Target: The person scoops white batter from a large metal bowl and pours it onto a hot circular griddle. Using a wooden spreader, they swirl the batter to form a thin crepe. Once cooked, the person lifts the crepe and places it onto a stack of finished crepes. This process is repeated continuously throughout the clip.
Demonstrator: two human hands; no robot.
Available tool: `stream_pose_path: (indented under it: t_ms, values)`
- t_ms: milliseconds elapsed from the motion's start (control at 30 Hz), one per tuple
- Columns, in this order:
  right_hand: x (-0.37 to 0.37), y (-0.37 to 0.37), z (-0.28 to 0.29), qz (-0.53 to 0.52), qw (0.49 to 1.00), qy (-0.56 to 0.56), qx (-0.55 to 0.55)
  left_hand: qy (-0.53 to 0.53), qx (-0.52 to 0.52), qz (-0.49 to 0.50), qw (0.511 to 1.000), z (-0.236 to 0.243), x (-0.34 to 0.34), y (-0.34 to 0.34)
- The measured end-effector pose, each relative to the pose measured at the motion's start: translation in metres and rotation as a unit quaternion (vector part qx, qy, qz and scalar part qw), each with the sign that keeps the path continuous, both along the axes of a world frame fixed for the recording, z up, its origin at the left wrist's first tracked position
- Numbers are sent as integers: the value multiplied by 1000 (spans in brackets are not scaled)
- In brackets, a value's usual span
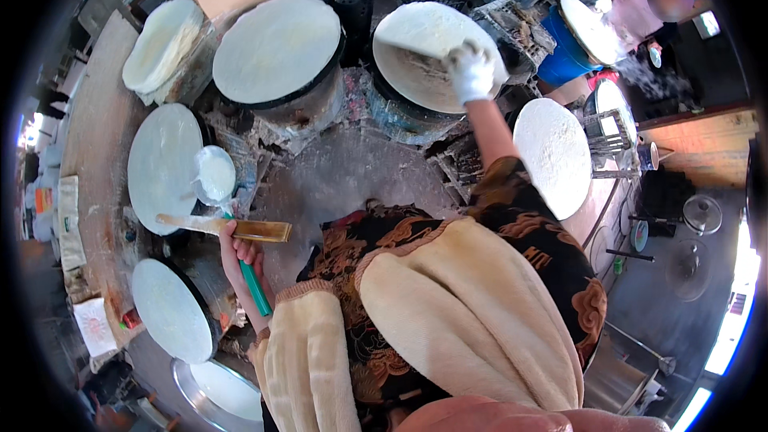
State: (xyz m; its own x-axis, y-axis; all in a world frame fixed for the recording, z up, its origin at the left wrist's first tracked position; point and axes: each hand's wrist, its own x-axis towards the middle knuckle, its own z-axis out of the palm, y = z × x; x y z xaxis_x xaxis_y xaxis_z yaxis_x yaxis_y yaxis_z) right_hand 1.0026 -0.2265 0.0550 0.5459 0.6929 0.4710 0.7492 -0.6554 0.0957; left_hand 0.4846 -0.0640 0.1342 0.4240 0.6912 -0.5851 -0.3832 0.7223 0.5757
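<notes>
My left hand (241,252) is closed around the green handle (255,288) of a ladle and a flat wooden stick (260,230) lying crosswise. White batter fills the ladle's bowl (214,174), held over the edge of a round griddle with a pale sheet (164,164). My right hand (470,72), in a white glove, reaches to a griddle ahead with its fingers curled at the surface. White crumbly coating (428,22) covers that griddle's far part. A blurred pale edge runs left from the glove, and greyish brown surface shows below it. What the fingers grip is hidden.
More round griddles with white sheets surround me, including one ahead left (278,50), one right (552,158) and one near left (172,310). A stack of pale sheets (164,46) sits far left. Another person (640,12) works by a blue drum (560,52) at far right.
</notes>
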Motion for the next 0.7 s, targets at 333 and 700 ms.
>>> stream_pose_path:
  t_ms: [333,700]
  values:
    - [-20,108,226,187,976,-57,-93,-6,0,84,996,-4,-29,-8]
    - [-210,305,288,275,958,29,-75,27,-3,114,993,10,-135,25]
